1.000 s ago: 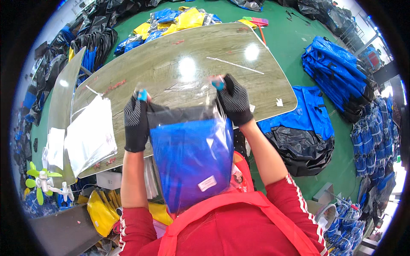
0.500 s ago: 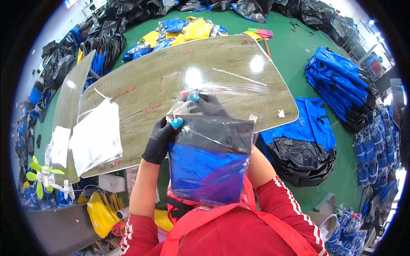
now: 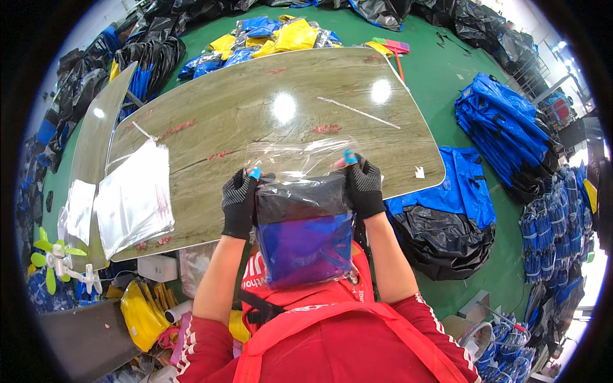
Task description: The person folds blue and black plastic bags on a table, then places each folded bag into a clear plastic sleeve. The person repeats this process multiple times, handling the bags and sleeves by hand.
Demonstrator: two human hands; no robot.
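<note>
A folded blue-and-black sheet item (image 3: 306, 239) sits inside a clear plastic bag (image 3: 297, 156), hanging upright between my hands over the near edge of the table. My left hand (image 3: 239, 201), in a black dotted glove with a blue tip at the thumb, pinches the bag's left side near the top of the black part. On the opposite side, my right hand (image 3: 366, 187), gloved the same way, grips the bag's upper right edge. The bag's loose, transparent mouth extends past the item onto the wood-patterned tabletop (image 3: 223, 121).
A stack of clear bags (image 3: 137, 198) lies on the table's left part. Beyond the table is a heap of blue and yellow packs (image 3: 274, 39). Blue-and-black bags (image 3: 444, 220) stand on the green floor at right. A small green fan (image 3: 57, 262) is at lower left.
My right hand has come from behind the bag's mouth to its right edge. The bag now hangs squarer between both hands, its mouth lying flatter; my left hand keeps its grip.
</note>
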